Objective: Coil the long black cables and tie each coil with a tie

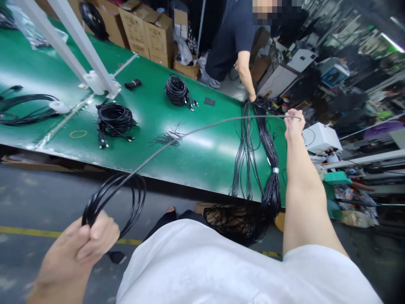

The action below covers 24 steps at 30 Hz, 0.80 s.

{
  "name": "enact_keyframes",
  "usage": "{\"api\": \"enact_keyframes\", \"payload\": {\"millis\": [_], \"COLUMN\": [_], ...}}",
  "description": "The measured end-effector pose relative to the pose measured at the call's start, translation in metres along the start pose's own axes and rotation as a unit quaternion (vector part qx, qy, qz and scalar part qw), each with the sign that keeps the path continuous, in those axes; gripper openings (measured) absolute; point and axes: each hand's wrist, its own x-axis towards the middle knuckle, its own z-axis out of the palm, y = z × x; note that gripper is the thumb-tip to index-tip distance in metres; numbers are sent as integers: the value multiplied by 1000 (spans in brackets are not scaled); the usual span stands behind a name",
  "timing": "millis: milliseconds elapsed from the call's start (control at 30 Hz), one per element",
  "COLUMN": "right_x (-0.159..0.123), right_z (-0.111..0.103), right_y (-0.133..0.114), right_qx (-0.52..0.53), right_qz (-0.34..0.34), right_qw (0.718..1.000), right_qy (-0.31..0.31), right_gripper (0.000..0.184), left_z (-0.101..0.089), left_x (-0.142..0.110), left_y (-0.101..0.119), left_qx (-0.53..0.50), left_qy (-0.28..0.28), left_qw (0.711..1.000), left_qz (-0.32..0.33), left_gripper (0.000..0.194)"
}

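Observation:
A partly coiled black cable [139, 202] loops from my left hand [87, 240], whose fingers are closed round the coil at the lower left. A connector [116, 256] dangles just below that hand. One length of the same cable runs up across the bench, lifted in a long arc, to my right hand [294, 122]. That hand is far out at the right, its fingers closed on the cable. Beneath the stretched length lies a scatter of short black ties [172, 138]. A long bundle of black cables [274, 185], bound with a pale band, hangs over the bench edge beside my right arm.
The green bench [196, 164] bears tied cable coils [115, 118], another coil [177, 90] and a yellow rubber band [78, 134]. White posts [85, 50] rise at the left. Across the bench, a co-worker's hand [252, 96] reaches to the cable bundle. Cardboard boxes [158, 38] stand behind.

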Motion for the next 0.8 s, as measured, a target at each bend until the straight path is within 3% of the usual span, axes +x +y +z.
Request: {"api": "enact_keyframes", "payload": {"millis": [100,200,300,400,500,533,600,667,733,767,800], "right_x": [6,-9,-34,-74,-139,-167,-223,-272,-304,-312,-316], "right_z": [10,-6,-50,-107,-150,-157,-155,-136,-103,-85,-68], "right_y": [-29,-47,-55,-61,-71,-75,-84,-96,-108,-113,-118], "right_qx": [-12,-116,-239,-272,-305,-324,-344,-288,-173,-115,-66], "right_qz": [-76,-224,-316,-279,-290,-310,-352,-393,-406,-397,-381], "right_qw": [997,968,918,921,907,892,836,742,671,667,683], "right_qy": [20,8,1,-2,-8,-54,-243,-461,-596,-620,-619], "right_gripper": [63,53,44,43,41,36,29,26,30,33,34], "left_z": [16,17,9,0,2,6,20,41,62,71,79], "left_x": [22,27,21,18,31,39,60,83,103,110,114], "left_y": [-8,-17,-15,-1,8,8,1,-17,-42,-55,-68], "left_qx": [-1,-53,-157,-246,-250,-226,-138,-11,84,119,137], "left_qy": [26,82,174,225,242,249,255,240,176,139,85], "left_qw": [1000,995,972,938,928,933,953,971,980,981,983], "left_qz": [-4,-31,11,96,136,131,88,20,-40,-65,-92], "left_gripper": [23,23,21,16,14,19,20,21,28,29,31]}}
